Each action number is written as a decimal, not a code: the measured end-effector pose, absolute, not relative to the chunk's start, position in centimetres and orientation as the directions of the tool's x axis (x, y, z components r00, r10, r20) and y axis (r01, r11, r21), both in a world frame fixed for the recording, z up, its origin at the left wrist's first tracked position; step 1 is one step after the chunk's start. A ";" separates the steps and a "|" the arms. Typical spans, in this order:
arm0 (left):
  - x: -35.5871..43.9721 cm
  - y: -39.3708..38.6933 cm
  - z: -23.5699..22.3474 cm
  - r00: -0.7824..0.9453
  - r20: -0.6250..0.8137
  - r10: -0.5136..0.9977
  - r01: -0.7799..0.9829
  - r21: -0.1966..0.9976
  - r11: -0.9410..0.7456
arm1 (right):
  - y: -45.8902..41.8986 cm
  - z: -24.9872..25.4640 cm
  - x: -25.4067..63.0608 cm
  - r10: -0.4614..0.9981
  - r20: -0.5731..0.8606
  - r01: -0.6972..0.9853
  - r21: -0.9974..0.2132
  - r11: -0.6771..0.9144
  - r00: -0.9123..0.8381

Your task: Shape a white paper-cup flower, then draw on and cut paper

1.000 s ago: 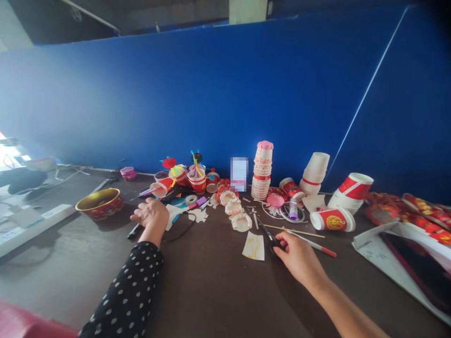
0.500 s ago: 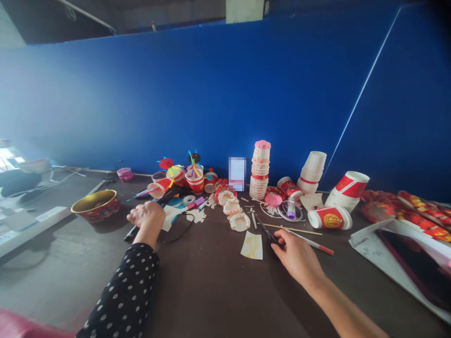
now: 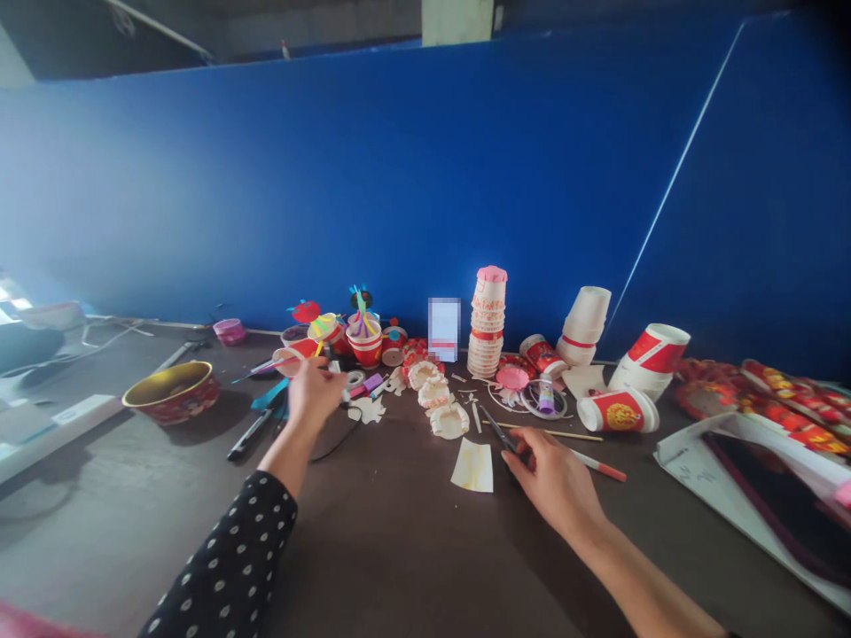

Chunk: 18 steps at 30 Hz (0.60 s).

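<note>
My left hand (image 3: 312, 392) reaches into craft clutter beside a small tape roll (image 3: 356, 377) and white paper cut-outs (image 3: 367, 408). Its fingers are pinched together on something I cannot make out. My right hand (image 3: 551, 478) lies on the dark table with its fingers curled over the handles of black scissors (image 3: 497, 427), whose blades point away from me. Just left of that hand lies a cream paper piece (image 3: 473, 464). A red-tipped pen (image 3: 598, 463) and a thin wooden stick (image 3: 545, 431) lie just beyond it.
Against the blue wall stand a tall cup stack (image 3: 487, 323), decorated red cups (image 3: 364, 338), white cups (image 3: 588, 323) and a cup on its side (image 3: 615, 410). A gold bowl (image 3: 169, 390) and black marker (image 3: 247, 433) lie left. An open box (image 3: 745, 487) lies right.
My left hand has lifted off the table and moved right and forward into the clutter, fingers closing. My right hand stays on the scissors. The view has shifted slightly.
</note>
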<state>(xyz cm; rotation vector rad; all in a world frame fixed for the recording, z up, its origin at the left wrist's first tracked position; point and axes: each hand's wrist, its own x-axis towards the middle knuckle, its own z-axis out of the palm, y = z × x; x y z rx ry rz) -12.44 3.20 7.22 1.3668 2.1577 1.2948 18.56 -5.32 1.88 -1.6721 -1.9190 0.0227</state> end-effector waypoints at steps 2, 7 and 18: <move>-8.8 2.4 6.6 -0.205 0.044 0.978 0.226 0.974 0.004 | -5.4 1.9 18.2 0.888 0.447 0.847 -0.428 0.316 -0.105; -1.2 -0.8 4.4 0.365 -0.101 0.926 -0.221 0.956 0.192 | -5.8 1.8 17.0 0.822 0.508 0.659 -0.530 0.534 -0.258; -0.1 -1.3 2.3 0.416 -0.020 0.909 -0.424 0.880 0.214 | -5.4 1.8 17.2 0.966 0.258 0.186 -0.948 0.260 -0.033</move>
